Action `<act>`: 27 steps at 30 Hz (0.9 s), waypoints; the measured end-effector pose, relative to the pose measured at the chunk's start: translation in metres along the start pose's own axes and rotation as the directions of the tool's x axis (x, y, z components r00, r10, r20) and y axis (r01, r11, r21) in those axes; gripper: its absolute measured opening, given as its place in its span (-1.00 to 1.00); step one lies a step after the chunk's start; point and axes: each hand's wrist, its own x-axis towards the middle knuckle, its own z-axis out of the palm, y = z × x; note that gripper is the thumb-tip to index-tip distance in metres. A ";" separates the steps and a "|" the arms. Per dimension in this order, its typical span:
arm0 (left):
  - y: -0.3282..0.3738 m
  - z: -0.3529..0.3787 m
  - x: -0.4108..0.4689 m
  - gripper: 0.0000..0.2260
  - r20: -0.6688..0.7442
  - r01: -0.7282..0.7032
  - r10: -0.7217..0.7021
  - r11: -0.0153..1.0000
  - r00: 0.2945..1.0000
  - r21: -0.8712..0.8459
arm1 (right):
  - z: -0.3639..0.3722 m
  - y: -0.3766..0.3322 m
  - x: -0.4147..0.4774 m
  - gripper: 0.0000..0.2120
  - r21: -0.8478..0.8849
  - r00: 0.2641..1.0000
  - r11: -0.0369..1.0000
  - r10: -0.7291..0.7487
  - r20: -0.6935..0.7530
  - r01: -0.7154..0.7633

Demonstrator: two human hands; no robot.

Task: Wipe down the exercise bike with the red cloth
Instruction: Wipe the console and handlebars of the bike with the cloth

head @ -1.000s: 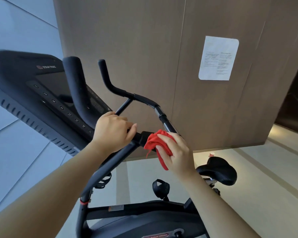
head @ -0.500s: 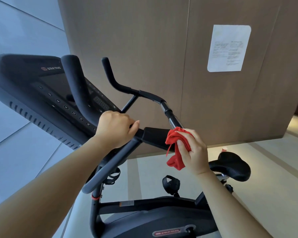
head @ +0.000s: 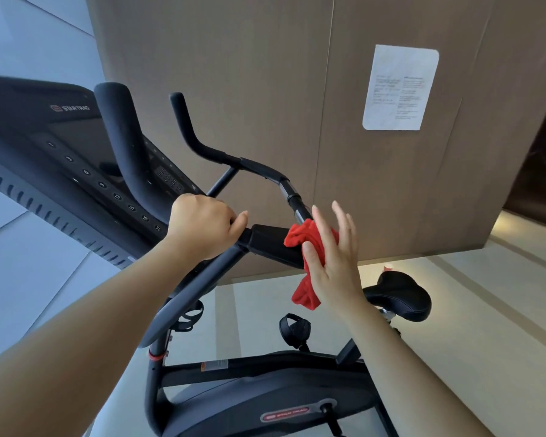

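Head view: A person's left hand (head: pixel 205 227) grips the handlebar (head: pixel 259 167) of a black exercise bike (head: pixel 265 364), fingers curled round the bar and the thumb lying along it, just left of the bar's padded black block (head: pixel 265 242). The right hand (head: pixel 331 263) is at the right end of that block, where the handlebar's right arm comes down to meet it. Its fingers (head: pixel 344 222) are straight and spread, pointing upward, and its thumb lies across the red cloth (head: pixel 300 236). The cloth is bunched between the palm and the end of the block, touching both, and a loose tail of it hangs below the hand.

Left of the handlebar, and partly behind its upright left horn, the bike's dark console (head: pixel 60 152) shows a row of round buttons and the brand name along its top edge. Below the handlebar the post drops to the frame, with a bottle holder (head: pixel 189 313) beside it, a strapped pedal (head: pixel 293 326) lower down and the grey flywheel cover (head: pixel 265 402) at the bottom. The black saddle (head: pixel 401 298) sits below and to the right of the handlebar, past the right wrist. Behind the handlebar stands a brown panelled wall (head: pixel 234 74) with a printed sheet of paper (head: pixel 399 88) stuck to it, upper right; its text is too small to read. A pale floor (head: pixel 470 310) spreads beneath.
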 end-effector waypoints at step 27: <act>0.004 -0.006 -0.003 -0.49 -0.004 0.065 -0.065 0.997 0.998 -0.030 | 0.004 0.006 0.027 -0.73 0.333 0.821 0.771 0.571 0.018 -0.544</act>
